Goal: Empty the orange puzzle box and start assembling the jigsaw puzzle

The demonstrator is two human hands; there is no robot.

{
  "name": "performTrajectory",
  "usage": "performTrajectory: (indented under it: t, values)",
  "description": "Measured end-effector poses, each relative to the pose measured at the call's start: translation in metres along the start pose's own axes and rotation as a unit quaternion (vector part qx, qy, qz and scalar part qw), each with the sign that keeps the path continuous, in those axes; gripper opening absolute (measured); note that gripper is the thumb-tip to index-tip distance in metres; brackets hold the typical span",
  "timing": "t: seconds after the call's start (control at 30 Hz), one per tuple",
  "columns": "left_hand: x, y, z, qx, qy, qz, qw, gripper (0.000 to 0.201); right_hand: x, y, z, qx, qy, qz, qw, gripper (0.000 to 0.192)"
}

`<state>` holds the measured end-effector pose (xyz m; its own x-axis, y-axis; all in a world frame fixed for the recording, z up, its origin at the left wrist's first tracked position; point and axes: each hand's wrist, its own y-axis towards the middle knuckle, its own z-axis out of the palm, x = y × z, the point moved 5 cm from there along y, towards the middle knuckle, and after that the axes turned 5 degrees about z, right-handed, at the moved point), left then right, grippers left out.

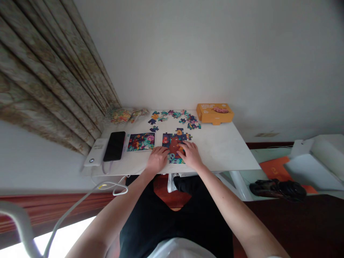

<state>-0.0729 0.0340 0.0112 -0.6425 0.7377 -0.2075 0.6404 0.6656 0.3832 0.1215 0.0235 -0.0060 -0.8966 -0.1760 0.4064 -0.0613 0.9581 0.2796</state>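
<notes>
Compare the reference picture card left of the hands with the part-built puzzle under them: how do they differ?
The reference picture card is a whole rectangle with straight edges; the part-built puzzle has a ragged, knobbed outline. The card lies untouched, while the left hand and right hand rest on the puzzle. Both lie flat on the white table and show bright colours on dark.

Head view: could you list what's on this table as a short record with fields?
surface: white table
left hand: flat on the near left edge of the half-built jigsaw puzzle
right hand: pressing on the puzzle's right part
loose pieces: scattered at the far side
reference picture: left of the puzzle
phone: far left
orange box: far right corner
</notes>
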Motion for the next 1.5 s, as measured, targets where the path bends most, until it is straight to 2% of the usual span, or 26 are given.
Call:
performTrajectory:
  t: [0.33,0.47,0.57,0.67,0.87,1.0,1.13,1.3,1.43,1.5]
  values:
    - [-0.004,0.002,0.001,0.001,-0.005,0.012,1.000,0.034,0.002,0.004,-0.004,0.006,0.008,-0.002,1.000,0.029]
    - [-0.009,0.003,0.004,-0.006,-0.047,0.065,0.997,0.039,-0.027,0.023,-0.014,-0.012,0.051,0.019,0.998,0.022]
    - [-0.009,0.004,0.009,0.009,-0.055,0.078,0.995,0.036,-0.061,0.049,-0.025,-0.047,0.038,0.085,0.995,0.021]
    - [-0.007,0.005,0.011,0.011,-0.058,0.069,0.996,0.035,-0.084,0.077,-0.028,-0.038,-0.012,0.144,0.989,0.029]
    - [-0.007,0.004,0.010,0.008,-0.053,0.066,0.996,0.035,-0.093,0.114,-0.017,0.033,-0.058,0.157,0.985,0.047]
    - [-0.008,0.004,0.008,0.022,-0.050,0.065,0.996,0.034,-0.102,0.123,-0.011,0.030,-0.052,0.168,0.984,0.051]
    - [-0.009,0.004,0.006,0.024,-0.046,0.062,0.997,0.032,-0.116,0.126,-0.008,-0.015,-0.006,0.186,0.982,0.051]
    - [-0.010,0.005,0.005,0.021,-0.046,0.063,0.997,0.029,-0.131,0.122,-0.012,-0.101,0.117,0.197,0.968,0.053]
    - [-0.010,0.005,0.005,0.022,-0.041,0.063,0.997,0.028,-0.141,0.103,-0.014,-0.140,0.222,0.223,0.939,0.031]
    - [-0.010,0.005,0.005,0.026,-0.038,0.064,0.997,0.028,-0.145,0.089,-0.014,-0.148,0.268,0.235,0.923,0.027]
